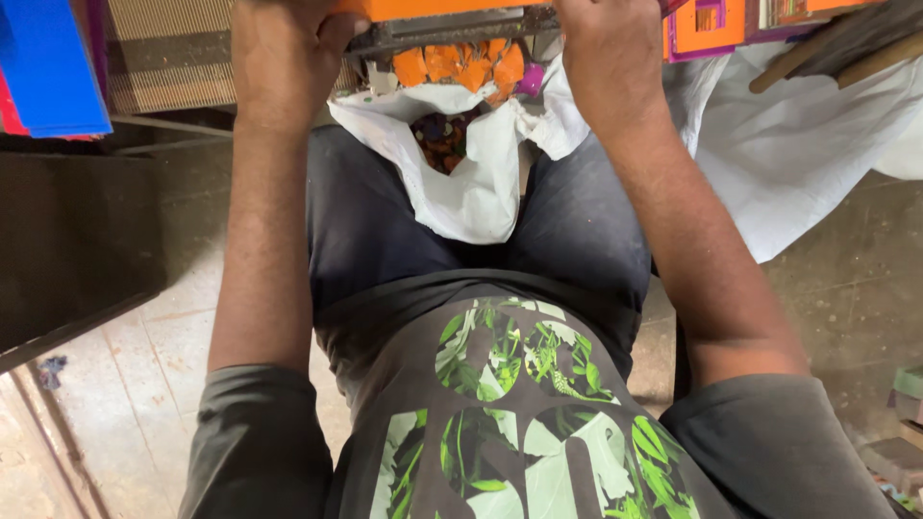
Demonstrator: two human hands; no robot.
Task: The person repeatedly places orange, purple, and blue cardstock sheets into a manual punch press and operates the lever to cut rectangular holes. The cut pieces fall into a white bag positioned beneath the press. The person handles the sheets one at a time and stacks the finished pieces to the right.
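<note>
I sit over a concrete floor point(125, 384) with a big white cloth point(798, 144) spread at my right, running up under the coloured frames point(716, 24) at the far edge. Smaller than that, a white bag point(476, 183) hangs open between my knees, its mouth just below my hands, with dark mixed scraps point(444, 136) showing inside. At the far edge I grip a dark metal tool point(452, 29) with an orange sheet point(433, 8) lying on top of it. My left hand point(284, 53) wraps the tool's left end, fingers curled tight round it. My right hand point(601, 58) presses on the right end, though I cannot tell how its fingers close, as they pass out of view. Orange offcuts point(461, 65) hang right under the tool, between my hands and touching the bag's rim. I judge I am mid-way through trimming the sheet; next calls for a steady, even push from both hands so the offcuts drop into the bag.
</note>
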